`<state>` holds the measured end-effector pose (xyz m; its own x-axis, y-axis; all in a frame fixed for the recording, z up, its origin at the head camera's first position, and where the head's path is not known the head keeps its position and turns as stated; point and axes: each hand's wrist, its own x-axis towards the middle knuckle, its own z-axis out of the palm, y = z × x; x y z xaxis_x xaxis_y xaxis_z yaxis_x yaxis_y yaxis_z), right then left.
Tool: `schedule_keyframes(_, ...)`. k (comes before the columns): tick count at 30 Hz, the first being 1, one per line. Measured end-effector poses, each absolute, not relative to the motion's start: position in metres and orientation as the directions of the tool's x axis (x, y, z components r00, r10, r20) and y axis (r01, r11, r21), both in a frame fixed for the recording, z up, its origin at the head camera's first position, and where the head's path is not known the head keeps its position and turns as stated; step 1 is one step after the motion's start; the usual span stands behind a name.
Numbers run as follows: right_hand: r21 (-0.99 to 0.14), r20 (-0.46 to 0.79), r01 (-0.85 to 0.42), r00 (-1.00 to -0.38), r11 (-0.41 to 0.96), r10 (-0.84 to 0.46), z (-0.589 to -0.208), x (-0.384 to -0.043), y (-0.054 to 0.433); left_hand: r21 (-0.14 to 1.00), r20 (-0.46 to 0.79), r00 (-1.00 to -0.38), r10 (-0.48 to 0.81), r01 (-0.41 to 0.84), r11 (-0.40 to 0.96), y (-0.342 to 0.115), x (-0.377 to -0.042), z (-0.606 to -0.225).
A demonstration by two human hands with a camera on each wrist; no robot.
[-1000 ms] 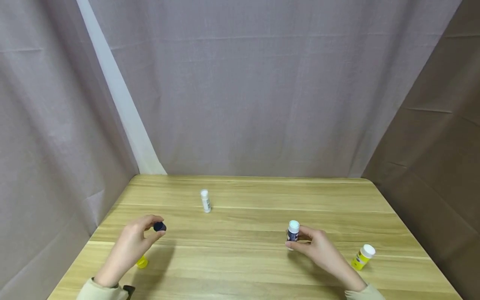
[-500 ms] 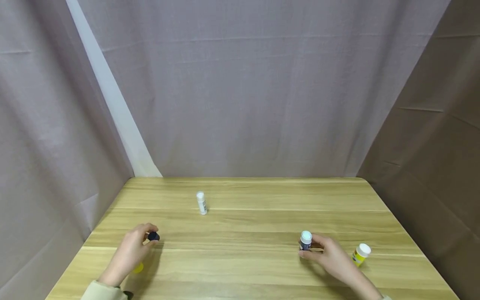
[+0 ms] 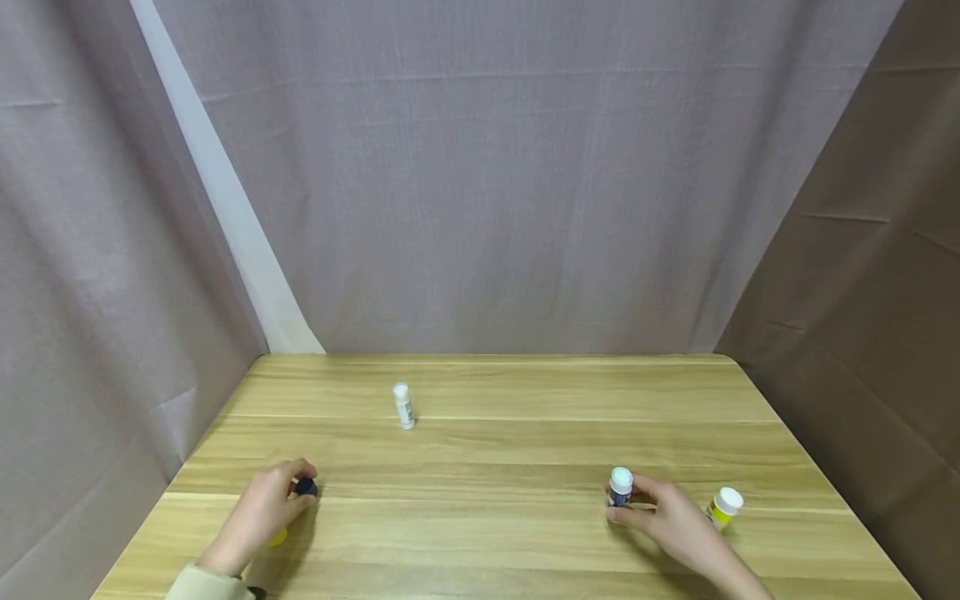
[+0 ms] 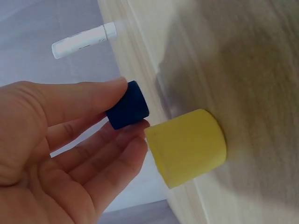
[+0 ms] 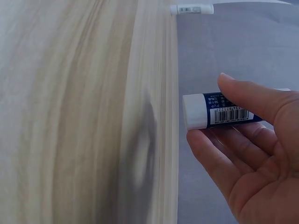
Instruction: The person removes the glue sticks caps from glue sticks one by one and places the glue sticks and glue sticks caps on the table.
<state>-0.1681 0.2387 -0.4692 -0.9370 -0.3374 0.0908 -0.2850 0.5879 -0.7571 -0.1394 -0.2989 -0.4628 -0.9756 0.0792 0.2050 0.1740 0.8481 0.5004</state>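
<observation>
My left hand point(image 3: 258, 510) pinches a small dark blue cap point(image 4: 128, 108) between thumb and fingertips, low over the wooden table. Just beside it a yellow cap point(image 4: 188, 148) stands on the table, mostly hidden behind the hand in the head view. On the other side, my right hand point(image 3: 670, 518) grips a dark blue and white glue stick point(image 5: 229, 111) upright, thumb on one side and fingers on the other. Its white lower end shows close to the tabletop. A barcode label faces the right wrist camera.
To the right of my right hand stands a yellow glue stick point(image 3: 724, 507) with a white top, partly covered by the hand. A white glue stick point(image 3: 404, 408) stands farther back, left of the middle. Grey curtains point(image 3: 480, 208) hang behind the table point(image 3: 480, 533).
My left hand has come down toward the table with the blue cap. The right hand has carried the blue glue stick to the right and lower, nearer the yellow one.
</observation>
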Motion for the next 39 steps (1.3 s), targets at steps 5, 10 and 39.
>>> schedule_keyframes(5, -0.759, 0.093, -0.286, -0.937, 0.584, -0.338, -0.470, -0.167, 0.240, 0.489, 0.163, -0.983, 0.088, 0.158, 0.858, -0.299, -0.139, -0.469)
schedule_keyframes(10, -0.752, 0.085, -0.274, -0.942, 0.599, -0.324, -0.470, -0.166, 0.241, 0.472, 0.138, -0.986, 0.090, 0.145, 0.869, -0.299, -0.138, -0.473)
schedule_keyframes(39, -0.705, 0.095, -0.188, -0.981, 0.684, -0.172, -0.484, -0.152, 0.266, 0.430, 0.306, -0.943, 0.129, 0.258, 0.865, -0.254, -0.113, -0.447)
